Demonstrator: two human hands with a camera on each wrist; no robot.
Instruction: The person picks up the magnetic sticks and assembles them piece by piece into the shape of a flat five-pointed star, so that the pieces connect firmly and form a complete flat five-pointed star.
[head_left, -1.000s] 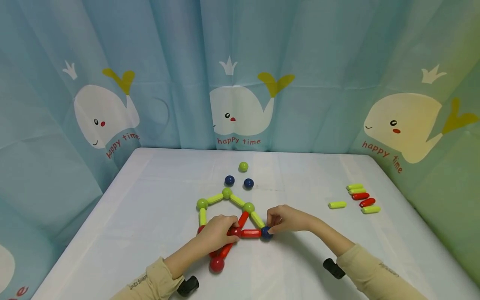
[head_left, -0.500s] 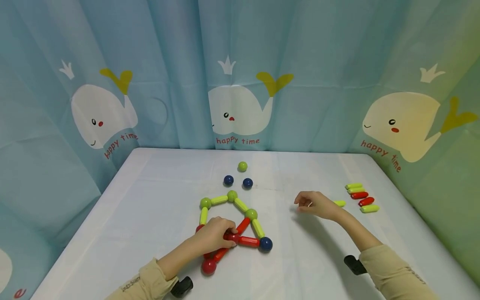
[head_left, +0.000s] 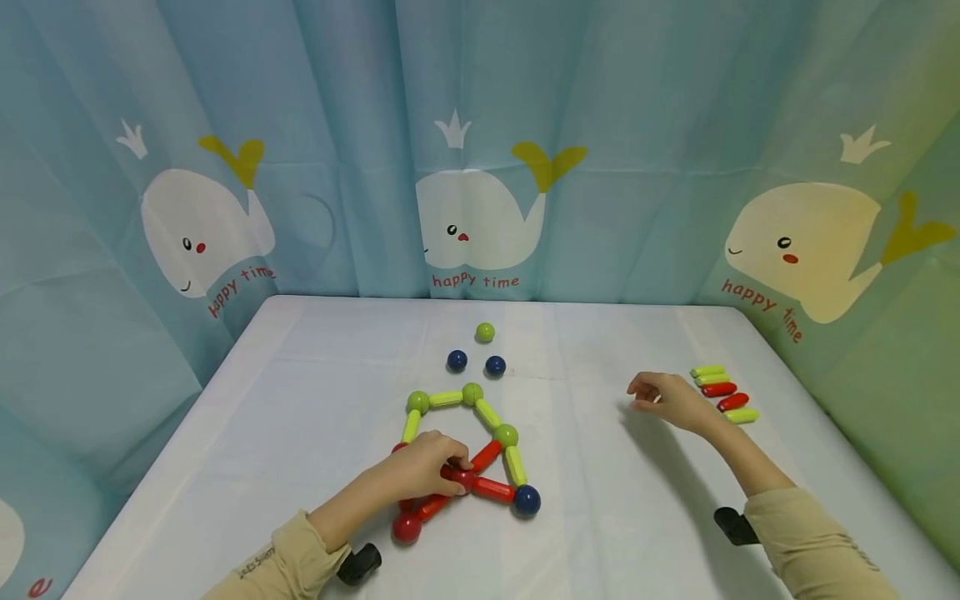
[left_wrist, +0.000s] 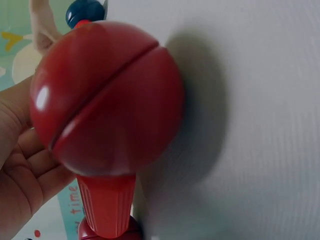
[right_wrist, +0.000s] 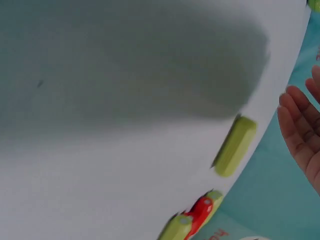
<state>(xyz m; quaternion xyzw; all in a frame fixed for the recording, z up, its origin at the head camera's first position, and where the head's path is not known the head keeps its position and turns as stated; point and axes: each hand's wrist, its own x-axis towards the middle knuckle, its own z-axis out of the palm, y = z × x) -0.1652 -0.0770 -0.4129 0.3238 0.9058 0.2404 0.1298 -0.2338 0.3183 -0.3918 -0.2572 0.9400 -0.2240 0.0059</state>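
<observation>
My left hand (head_left: 420, 468) grips the middle red ball (head_left: 462, 480) of a frame built from magnetic sticks and balls. Red sticks (head_left: 492, 490) run out from that ball, one to a blue ball (head_left: 527, 501) on the right. A near red ball (head_left: 407, 527) fills much of the left wrist view. Yellow-green sticks (head_left: 487, 412) and green balls (head_left: 506, 436) form the frame's far side. The left fingers partly cover its left side. My right hand (head_left: 673, 403) hovers over the table with loosely bent fingers and holds nothing; a lone yellow-green stick (right_wrist: 236, 146) lies below it.
Several loose sticks, red (head_left: 719, 389) and yellow-green (head_left: 742, 416), lie at the table's right. Two loose blue balls (head_left: 457, 361) and a green ball (head_left: 485, 332) sit beyond the frame. A whale-print curtain (head_left: 337, 208) hangs behind the white table (head_left: 322, 350).
The right hand has left the blue ball and moved right towards the loose sticks. The frame has turned clockwise under the left hand, bringing the blue ball nearer and the near red ball left.
</observation>
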